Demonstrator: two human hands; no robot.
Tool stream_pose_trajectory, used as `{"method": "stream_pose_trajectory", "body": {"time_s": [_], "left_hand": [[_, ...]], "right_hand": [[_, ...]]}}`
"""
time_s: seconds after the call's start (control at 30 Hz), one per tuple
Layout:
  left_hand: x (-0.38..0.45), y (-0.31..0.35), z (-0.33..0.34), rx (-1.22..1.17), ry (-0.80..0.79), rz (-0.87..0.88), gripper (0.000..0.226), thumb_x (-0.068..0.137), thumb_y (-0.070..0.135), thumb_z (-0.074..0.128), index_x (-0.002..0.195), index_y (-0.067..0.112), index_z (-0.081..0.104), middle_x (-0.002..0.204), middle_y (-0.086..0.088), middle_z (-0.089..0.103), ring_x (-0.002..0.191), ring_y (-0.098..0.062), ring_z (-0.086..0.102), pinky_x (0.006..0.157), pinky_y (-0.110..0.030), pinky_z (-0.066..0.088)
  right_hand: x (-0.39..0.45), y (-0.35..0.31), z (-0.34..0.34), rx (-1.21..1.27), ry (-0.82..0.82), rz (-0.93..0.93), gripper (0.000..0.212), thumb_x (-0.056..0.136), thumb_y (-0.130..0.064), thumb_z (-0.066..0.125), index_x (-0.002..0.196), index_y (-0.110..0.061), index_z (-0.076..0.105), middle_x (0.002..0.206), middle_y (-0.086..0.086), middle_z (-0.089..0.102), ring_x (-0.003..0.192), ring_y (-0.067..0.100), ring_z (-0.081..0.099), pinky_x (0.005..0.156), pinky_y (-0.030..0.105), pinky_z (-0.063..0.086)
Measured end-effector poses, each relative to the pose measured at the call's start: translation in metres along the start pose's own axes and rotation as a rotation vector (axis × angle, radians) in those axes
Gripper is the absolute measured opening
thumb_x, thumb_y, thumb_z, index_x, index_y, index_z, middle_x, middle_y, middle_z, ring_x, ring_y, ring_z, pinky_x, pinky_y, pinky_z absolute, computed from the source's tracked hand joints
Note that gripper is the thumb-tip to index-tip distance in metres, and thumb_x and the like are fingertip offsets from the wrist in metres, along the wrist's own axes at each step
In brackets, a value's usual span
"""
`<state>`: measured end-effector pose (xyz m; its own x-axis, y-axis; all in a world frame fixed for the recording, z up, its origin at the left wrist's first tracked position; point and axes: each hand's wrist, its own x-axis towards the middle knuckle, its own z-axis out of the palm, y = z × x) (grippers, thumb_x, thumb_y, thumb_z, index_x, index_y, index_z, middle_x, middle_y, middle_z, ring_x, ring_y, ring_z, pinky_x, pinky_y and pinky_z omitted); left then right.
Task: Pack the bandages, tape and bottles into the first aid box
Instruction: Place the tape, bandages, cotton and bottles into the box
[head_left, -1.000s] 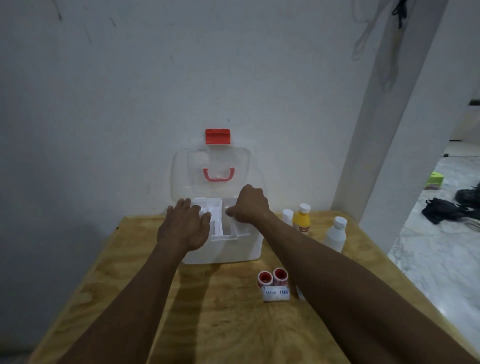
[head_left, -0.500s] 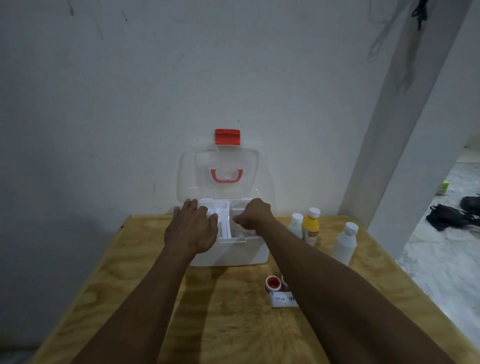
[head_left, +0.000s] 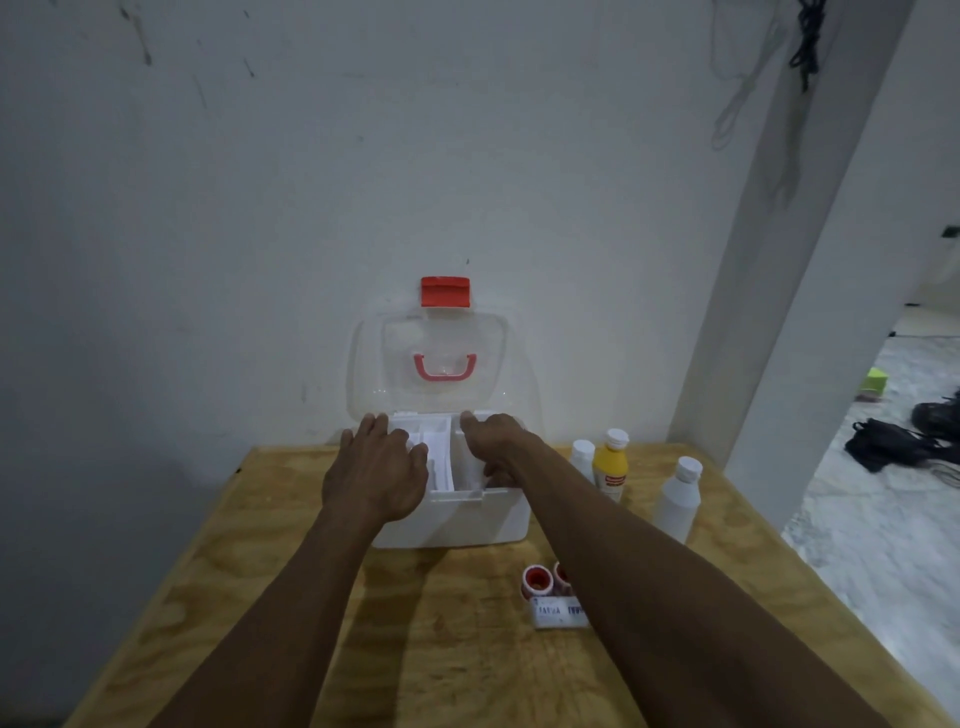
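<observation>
One plywood table (head_left: 270, 597) w/ white wall (head_left: 260, 208)

**Colours noted, head view**

First aid box (head_left: 457, 525) was white, its lid (head_left: 441, 364) clear, with red latch (head_left: 445, 292) and red handle (head_left: 444, 368). Table (head_left: 291, 597) showed yellow-brown wood grain. One bottle (head_left: 610, 470) was yellow with a white cap; two others (head_left: 678, 501) (head_left: 582, 457) were white. Tape rolls (head_left: 537, 580) were white with red cores. Packet (head_left: 558, 613) was white with blue print. Wall (head_left: 363, 156) was off-white with dark scuffs.

right hand (head_left: 493, 447) shifted from the tray's middle to its right end, fingers now curled over its edge
</observation>
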<state>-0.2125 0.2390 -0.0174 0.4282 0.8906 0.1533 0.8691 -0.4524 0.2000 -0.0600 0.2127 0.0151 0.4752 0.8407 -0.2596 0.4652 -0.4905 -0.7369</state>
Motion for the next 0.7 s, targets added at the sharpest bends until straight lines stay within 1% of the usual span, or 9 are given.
{"method": "stream_pose_trajectory", "body": {"time_s": [0.07,0.17,0.33,0.5,0.6,0.7], "left_hand": [[0.001,0.0,0.001,0.008,-0.001,-0.002,0.056,0.101,0.042,0.023,0.144,0.011,0.043,0.161,-0.015,0.024,0.151,-0.028,0.014,0.122,-0.048,0.013],[0.001,0.0,0.002,0.008,0.003,-0.005,0.056,0.102,0.042,0.024,0.144,0.012,0.043,0.161,-0.014,0.024,0.151,-0.028,0.014,0.122,-0.048,0.012],[0.002,0.001,0.002,-0.002,0.004,-0.008,0.056,0.101,0.043,0.024,0.144,0.013,0.044,0.161,-0.012,0.025,0.151,-0.028,0.015,0.122,-0.048,0.011],[0.0,0.001,0.0,-0.005,0.004,0.007,0.054,0.102,0.041,0.024,0.143,0.012,0.045,0.16,-0.014,0.026,0.151,-0.029,0.015,0.121,-0.048,0.013],[-0.001,0.001,-0.001,-0.003,0.013,0.014,0.053,0.102,0.04,0.026,0.14,0.011,0.047,0.159,-0.014,0.029,0.15,-0.029,0.018,0.12,-0.049,0.014],[-0.002,0.001,-0.001,-0.005,0.009,0.014,0.052,0.101,0.04,0.027,0.14,0.011,0.048,0.159,-0.015,0.029,0.15,-0.029,0.018,0.12,-0.049,0.014]], "right_hand": [[-0.001,-0.001,0.003,0.023,-0.035,0.008,0.067,0.102,-0.055,0.028,0.143,-0.003,0.044,0.143,0.019,0.053,0.123,0.036,0.057,0.104,0.041,0.049],[-0.002,-0.004,0.008,0.043,-0.078,0.001,0.071,0.1,-0.058,0.029,0.145,-0.004,0.04,0.147,0.019,0.048,0.127,0.038,0.054,0.105,0.042,0.048],[-0.002,-0.01,0.015,0.099,-0.109,-0.005,0.071,0.101,-0.057,0.031,0.147,-0.003,0.037,0.15,0.02,0.045,0.128,0.04,0.053,0.104,0.046,0.049],[-0.004,-0.014,0.021,0.143,-0.13,0.021,0.065,0.102,-0.054,0.031,0.146,-0.007,0.037,0.149,0.018,0.046,0.126,0.04,0.054,0.102,0.044,0.048],[-0.004,-0.015,0.023,0.156,-0.133,0.034,0.064,0.102,-0.053,0.031,0.145,-0.007,0.038,0.149,0.017,0.047,0.125,0.039,0.055,0.103,0.044,0.048],[-0.004,-0.015,0.023,0.159,-0.127,0.048,0.063,0.103,-0.052,0.031,0.147,-0.008,0.037,0.146,0.018,0.049,0.122,0.038,0.058,0.099,0.041,0.05]]}}
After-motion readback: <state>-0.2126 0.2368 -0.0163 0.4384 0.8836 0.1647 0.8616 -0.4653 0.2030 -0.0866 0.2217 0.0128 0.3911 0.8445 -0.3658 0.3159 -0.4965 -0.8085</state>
